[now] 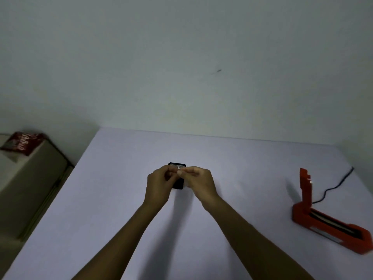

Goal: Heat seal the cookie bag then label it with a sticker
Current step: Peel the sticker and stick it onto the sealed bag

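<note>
A small dark cookie bag (178, 186) lies on the white table (121, 188), mostly hidden behind my hands. My left hand (159, 185) and my right hand (198, 179) meet just above it, fingertips pinched together on a small white sticker (178, 168). The image is too blurred to tell whether the sticker touches the bag. The red heat sealer (327, 217) stands on the table at the far right, its lid raised upright.
A black cable (335, 185) runs from the sealer toward the back right. Off the table's left edge sits a beige box (30, 178) with a red snack packet (23, 142) on top. A pale wall rises behind the table.
</note>
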Motion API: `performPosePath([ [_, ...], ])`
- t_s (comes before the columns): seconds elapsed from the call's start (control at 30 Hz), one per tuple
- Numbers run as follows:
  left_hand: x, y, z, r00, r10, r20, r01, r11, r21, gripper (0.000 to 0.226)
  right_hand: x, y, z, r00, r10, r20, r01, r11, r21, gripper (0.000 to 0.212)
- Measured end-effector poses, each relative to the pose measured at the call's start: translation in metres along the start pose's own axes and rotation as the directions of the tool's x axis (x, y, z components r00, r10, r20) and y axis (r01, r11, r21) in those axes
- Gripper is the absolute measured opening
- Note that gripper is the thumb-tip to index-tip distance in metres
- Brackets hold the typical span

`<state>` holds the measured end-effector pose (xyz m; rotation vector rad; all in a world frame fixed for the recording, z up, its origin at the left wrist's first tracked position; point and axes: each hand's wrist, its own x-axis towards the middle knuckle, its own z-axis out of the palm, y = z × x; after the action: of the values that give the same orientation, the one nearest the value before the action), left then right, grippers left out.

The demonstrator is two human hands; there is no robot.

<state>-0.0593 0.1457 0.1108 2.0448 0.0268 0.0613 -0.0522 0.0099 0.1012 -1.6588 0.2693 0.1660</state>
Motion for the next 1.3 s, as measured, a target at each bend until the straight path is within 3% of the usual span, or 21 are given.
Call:
performPosePath([
  [0.27, -0.033, 0.003, -0.001, 0.999, 0.039, -0.017, -0.038, 0.998, 0.044, 0.008, -0.020, 0.004, -0.013, 0.994, 0.029, 0.105, -0.030, 1.000, 0.007, 0.013],
  [0.47, -0.043, 0.005, -0.006, 0.999, -0.004, -0.054, 0.010, 0.992, 0.125, 0.007, -0.027, 0.007, -0.011, 0.988, 0.033, 0.153, -0.034, 0.999, 0.007, 0.011],
  [0.9, -0.034, 0.002, 0.001, 0.991, -0.090, -0.102, 0.108, 0.977, 0.184, 0.011, -0.031, 0.004, 0.003, 0.999, -0.014, 0.052, 0.019, 0.995, -0.094, 0.014],
  [0.97, -0.031, 0.001, 0.002, 0.989, -0.129, -0.074, 0.138, 0.983, 0.122, 0.009, -0.032, 0.001, 0.001, 1.000, -0.015, 0.018, 0.017, 0.992, -0.123, 0.012],
  [1.03, -0.026, -0.002, 0.002, 0.975, -0.221, -0.025, 0.219, 0.974, -0.057, 0.008, -0.031, -0.003, 0.000, 1.000, -0.001, -0.016, -0.001, 0.992, -0.129, 0.012],
  [1.13, -0.019, -0.015, -0.001, 0.906, -0.422, 0.045, 0.408, 0.836, -0.368, 0.011, -0.028, -0.007, -0.006, 0.996, 0.063, -0.067, -0.070, 0.992, -0.108, 0.013],
  [1.2, -0.015, -0.036, -0.002, 0.855, -0.511, 0.093, 0.496, 0.753, -0.433, 0.012, -0.026, -0.004, -0.010, 0.990, 0.094, -0.104, -0.103, 0.990, -0.091, 0.018],
  [1.3, -0.013, -0.078, 0.006, 0.803, -0.579, 0.145, 0.583, 0.708, -0.398, 0.012, -0.028, 0.005, -0.016, 0.977, 0.145, -0.156, -0.160, 0.983, -0.089, 0.019],
])
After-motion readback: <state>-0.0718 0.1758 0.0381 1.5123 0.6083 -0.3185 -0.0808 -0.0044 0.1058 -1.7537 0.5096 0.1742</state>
